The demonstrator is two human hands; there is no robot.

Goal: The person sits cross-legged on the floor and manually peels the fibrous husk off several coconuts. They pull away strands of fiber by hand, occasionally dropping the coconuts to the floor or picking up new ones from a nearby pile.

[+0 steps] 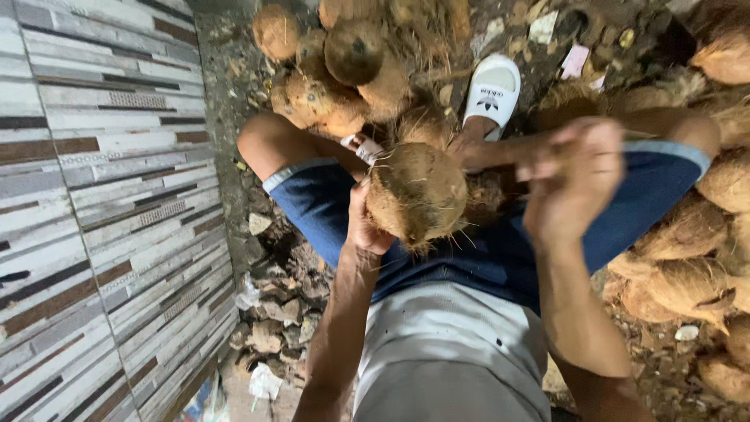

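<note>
My left hand (364, 225) grips a brown, fibrous coconut (416, 191) from its left side and holds it over my lap, between my knees. My right hand (574, 181) is raised to the right of the coconut with its fingers closed. It is blurred, and whatever it grips is not clear. I sit in blue shorts (484, 250) and a grey shirt, with one foot in a white slide sandal (492, 90).
A pile of husked coconuts (336, 74) lies ahead of my knees, and more coconuts (687, 266) crowd the right side. A striped tiled wall (101, 211) stands close on the left. Husk scraps and stones (273, 312) litter the dirt floor.
</note>
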